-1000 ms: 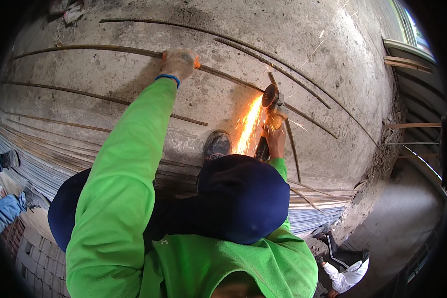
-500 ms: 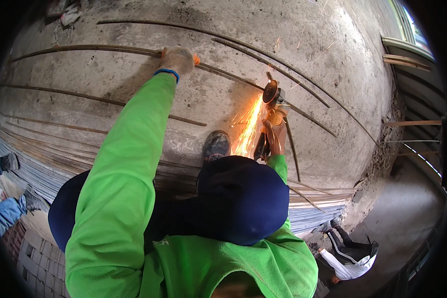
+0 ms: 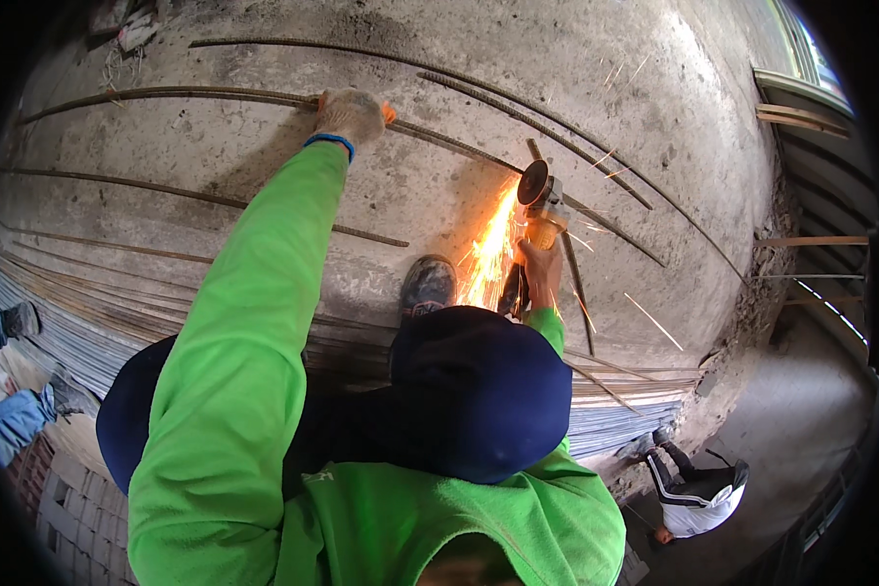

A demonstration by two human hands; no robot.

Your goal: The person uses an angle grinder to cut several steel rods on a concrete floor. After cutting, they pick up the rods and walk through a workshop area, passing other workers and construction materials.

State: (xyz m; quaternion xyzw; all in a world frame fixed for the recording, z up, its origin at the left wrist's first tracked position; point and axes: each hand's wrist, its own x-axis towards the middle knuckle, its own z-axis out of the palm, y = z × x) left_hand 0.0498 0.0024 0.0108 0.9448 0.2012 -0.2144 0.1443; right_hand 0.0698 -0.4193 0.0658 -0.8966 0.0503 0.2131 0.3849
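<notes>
My left hand (image 3: 353, 115), in a knitted work glove with orange at the fingertips, is closed around a ribbed steel rebar (image 3: 439, 142) just above the concrete. My bare right hand (image 3: 540, 272) grips an angle grinder (image 3: 545, 210) by its body. The grinder's disc (image 3: 533, 183) meets the rebar to the right of my left hand. A bright stream of orange sparks (image 3: 493, 249) pours from that spot down toward my boot (image 3: 429, 283). Under the grinder, another short bar (image 3: 575, 278) lies crosswise. My right palm and some fingers are hidden behind the tool.
More long rebars (image 3: 332, 49) lie beyond my hands, and another bar (image 3: 195, 193) lies nearer on the left. Bundled bars (image 3: 117, 303) run along the near side. One person's jeans-clad leg (image 3: 15, 425) is at the left; another person (image 3: 698, 493) bends over at the lower right.
Sparks keep flying, with more now scattering to the right of the grinder. My hands have barely moved. The bent person at the lower right has shifted slightly rightward.
</notes>
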